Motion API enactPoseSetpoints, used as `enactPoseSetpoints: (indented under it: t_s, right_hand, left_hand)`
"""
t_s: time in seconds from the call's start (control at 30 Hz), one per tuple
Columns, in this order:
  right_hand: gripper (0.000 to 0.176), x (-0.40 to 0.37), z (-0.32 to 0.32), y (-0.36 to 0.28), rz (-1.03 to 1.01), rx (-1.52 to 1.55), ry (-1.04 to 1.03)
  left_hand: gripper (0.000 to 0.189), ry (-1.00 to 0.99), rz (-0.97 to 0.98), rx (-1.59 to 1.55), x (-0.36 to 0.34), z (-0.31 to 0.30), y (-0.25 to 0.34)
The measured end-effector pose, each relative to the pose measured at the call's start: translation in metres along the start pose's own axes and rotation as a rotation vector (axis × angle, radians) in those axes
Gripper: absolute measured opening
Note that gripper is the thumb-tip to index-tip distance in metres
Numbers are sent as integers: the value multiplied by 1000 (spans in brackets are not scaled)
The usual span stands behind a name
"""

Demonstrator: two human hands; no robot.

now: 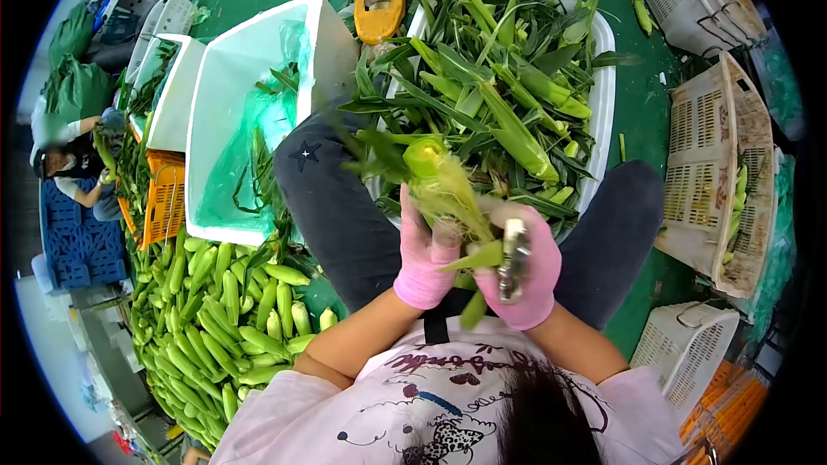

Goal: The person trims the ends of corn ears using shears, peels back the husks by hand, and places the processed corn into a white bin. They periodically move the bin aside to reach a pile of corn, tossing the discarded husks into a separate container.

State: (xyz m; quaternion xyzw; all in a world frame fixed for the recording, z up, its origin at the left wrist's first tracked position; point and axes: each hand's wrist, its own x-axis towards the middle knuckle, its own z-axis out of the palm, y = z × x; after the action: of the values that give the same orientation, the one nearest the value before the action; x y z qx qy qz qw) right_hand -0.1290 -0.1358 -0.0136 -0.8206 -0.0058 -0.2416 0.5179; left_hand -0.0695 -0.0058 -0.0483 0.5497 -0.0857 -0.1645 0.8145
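My left hand [425, 263], in a pink glove, is wrapped round an ear of corn [448, 189] with loose green husk and pale silk. My right hand [527, 271], also gloved in pink, holds a shiny metal tool [514, 260] upright against the palm, close beside the corn's lower end. Motion blurs the corn and the fingertips. Just beyond both hands, a white tub [606, 95] between my knees is heaped with corn ears and green husks [517, 112].
A foam box [332, 52] with green plastic stands left of the tub, above a large pile of corn [215, 319]. Crates [702, 164] line the right side. A yellow stool [379, 9] is beyond the tub. At far left sits another person [65, 155].
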Motion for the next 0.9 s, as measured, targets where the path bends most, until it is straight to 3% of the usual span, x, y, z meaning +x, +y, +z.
enactPoseSetpoints:
  t_s: [0.07,0.1,0.2,0.23,0.27,0.33,0.37,0.47,0.57,0.63,0.7,0.8,0.9]
  right_hand:
    - [45,-7,0,1,13,-28,28]
    - [47,-5,-8,0,-75,-126,-14]
    - [51,-9,-24,1,-46,43,-79]
    - [51,-15,-34,0,2,84,-156]
    - [51,-22,-43,-1,54,121,-231]
    - [41,-31,-41,4,121,211,-131]
    - [32,-35,-40,2,122,212,-89]
    - [28,-49,-47,1,-4,387,-73]
    - [25,-46,-63,13,-170,741,-390]
    - [22,-46,-57,12,-211,819,-311]
    - [21,-38,-42,13,-308,896,-153]
    - [21,-46,-30,-1,-169,838,33]
    - [18,-53,-56,-9,259,1033,-53]
  left_hand:
    - [83,30,71,72,-1,3,-11]
    - [78,139,171,137,-5,12,-15]
    - [73,96,-105,-103,12,7,-9]
    - [77,36,-161,-341,23,12,-1]
    - [74,-3,-151,-334,26,16,4]
    - [68,-76,-134,-319,27,24,10]
    - [83,19,-146,-386,25,33,8]
    - [70,-117,-202,-468,23,35,13]
    - [71,-130,-347,-765,21,40,11]
    - [72,-130,-374,-883,24,41,10]
    - [72,-126,-396,-838,26,41,13]
    - [72,-171,-385,-646,29,37,18]
    - [69,-212,-288,-41,31,7,17]
